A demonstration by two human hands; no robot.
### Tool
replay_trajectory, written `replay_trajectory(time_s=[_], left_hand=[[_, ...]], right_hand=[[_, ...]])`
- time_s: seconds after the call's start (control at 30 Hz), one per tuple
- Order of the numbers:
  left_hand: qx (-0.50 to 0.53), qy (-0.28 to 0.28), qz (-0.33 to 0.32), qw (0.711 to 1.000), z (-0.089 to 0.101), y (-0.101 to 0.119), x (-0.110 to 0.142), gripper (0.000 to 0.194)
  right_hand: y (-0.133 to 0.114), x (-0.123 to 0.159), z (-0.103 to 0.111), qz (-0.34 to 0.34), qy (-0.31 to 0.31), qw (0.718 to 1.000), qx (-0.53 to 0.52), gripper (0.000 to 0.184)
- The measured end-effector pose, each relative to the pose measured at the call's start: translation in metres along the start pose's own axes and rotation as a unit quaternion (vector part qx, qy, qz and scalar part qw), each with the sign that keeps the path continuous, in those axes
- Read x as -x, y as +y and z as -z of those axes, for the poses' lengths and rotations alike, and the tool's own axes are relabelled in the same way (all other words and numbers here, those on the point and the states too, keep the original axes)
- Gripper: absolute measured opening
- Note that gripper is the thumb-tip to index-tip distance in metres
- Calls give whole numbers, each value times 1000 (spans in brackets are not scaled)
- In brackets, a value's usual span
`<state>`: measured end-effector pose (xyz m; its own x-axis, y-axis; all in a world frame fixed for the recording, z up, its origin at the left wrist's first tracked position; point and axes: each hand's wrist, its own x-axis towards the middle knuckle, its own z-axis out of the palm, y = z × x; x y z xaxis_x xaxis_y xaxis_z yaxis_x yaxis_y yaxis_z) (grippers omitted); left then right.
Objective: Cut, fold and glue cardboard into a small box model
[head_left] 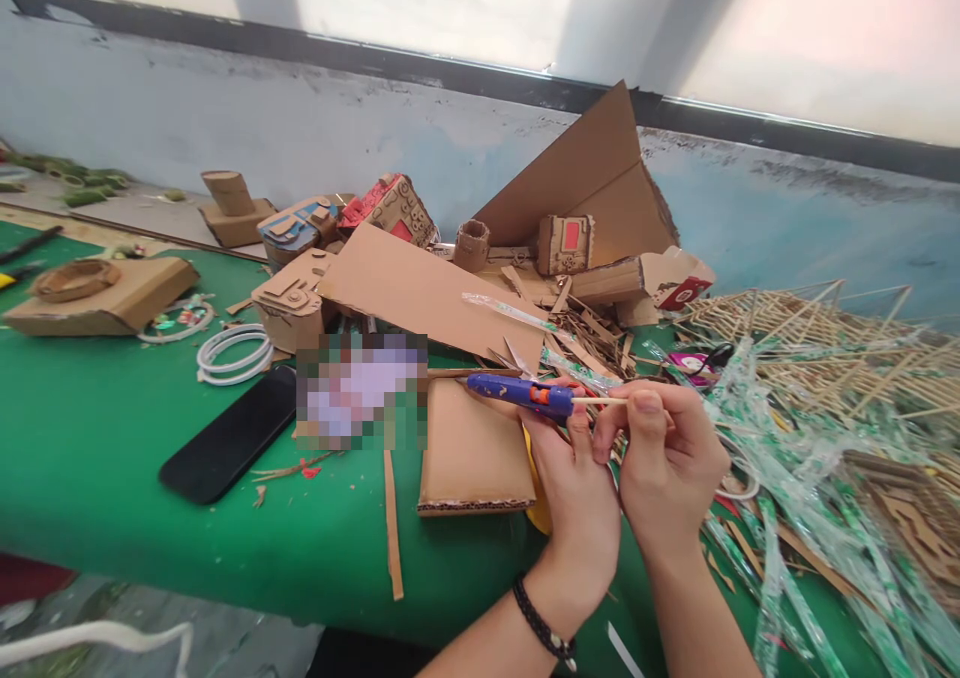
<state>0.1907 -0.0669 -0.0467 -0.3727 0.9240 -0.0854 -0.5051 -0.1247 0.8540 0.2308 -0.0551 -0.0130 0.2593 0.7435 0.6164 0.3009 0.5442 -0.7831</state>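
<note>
Left hand (pixel 577 498) grips a blue glue gun (pixel 519 392); right hand (pixel 667 463) pinches a thin stick (pixel 596 400) at its nozzle, above a green table (pixel 97 428). Cardboard models (pixel 390 208), a phone (pixel 229 436) and wrappers (pixel 780 518) crowd around.

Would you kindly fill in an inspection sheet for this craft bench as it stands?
Surface: green table, crowded along the back and right.
Job's things: blue glue gun in left hand; thin wooden stick pinched by right hand, its tip at the gun.
Clutter: cardboard sheets, cardboard models, black phone, white rings, stick structures, plastic wrappers.
Grips: both hands closed on their items.
Cables: dark cord near the pink item; its ends cannot be traced.
Surroundings: worn pale wall, window above.
</note>
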Motion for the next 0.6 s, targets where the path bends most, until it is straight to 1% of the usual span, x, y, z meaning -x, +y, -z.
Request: replay_trajectory(time_s=[0.13,0.3,0.47,0.53,0.6], left_hand=[[10,-6,3,1000,0,-1,-2,54],[22,-15,17,1000,-1,3,-3,48],[20,-18,17,999,-1,5,-3,43],[22,-15,16,1000,0,5,-2,41],[26,10,19,999,-1,5,-3,40]], right_hand=[[-1,0,-2,7,-6,1000,-11,27],[-2,0,-3,29,-23,999,-10,22],[-1,3,-2,30,-12,999,9,20],[0,5,-1,32,-9,999,17,20],[1,6,0,39,-11,999,22,19]])
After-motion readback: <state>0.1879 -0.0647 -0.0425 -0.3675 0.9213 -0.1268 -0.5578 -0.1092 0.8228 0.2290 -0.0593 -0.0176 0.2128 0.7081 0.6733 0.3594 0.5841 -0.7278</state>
